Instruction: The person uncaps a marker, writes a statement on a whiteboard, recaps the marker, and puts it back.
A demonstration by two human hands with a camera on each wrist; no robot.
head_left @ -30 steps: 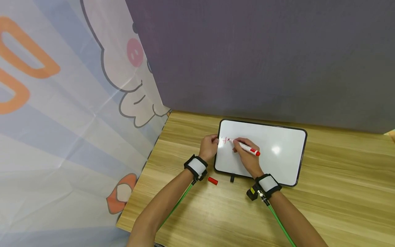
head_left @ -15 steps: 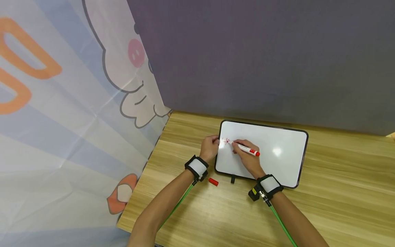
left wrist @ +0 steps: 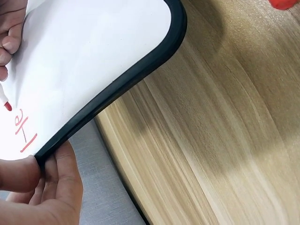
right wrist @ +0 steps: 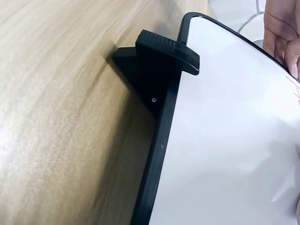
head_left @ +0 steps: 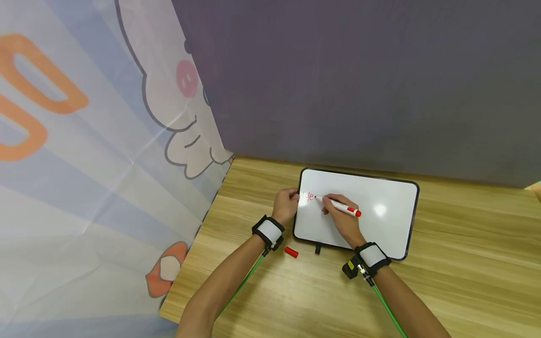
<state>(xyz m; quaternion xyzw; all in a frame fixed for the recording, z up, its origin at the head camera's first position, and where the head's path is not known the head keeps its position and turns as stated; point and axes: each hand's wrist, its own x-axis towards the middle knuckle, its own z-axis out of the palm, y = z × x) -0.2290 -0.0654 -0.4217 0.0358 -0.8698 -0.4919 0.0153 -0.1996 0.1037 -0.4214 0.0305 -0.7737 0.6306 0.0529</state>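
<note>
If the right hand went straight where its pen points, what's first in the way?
Likely the red letters just past its marker, then the left hand holding the whiteboard; depth is hard to judge.

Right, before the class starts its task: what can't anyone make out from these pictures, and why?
Any print on the marker: head view, too small to read.
Finger ends of the left hand: left wrist view, behind the whiteboard frame.
Right hand: left wrist view, cut off by the left edge.
Red cap: left wrist view, cut off by the top edge.
Red writing: right wrist view, cut off by the right edge.
</note>
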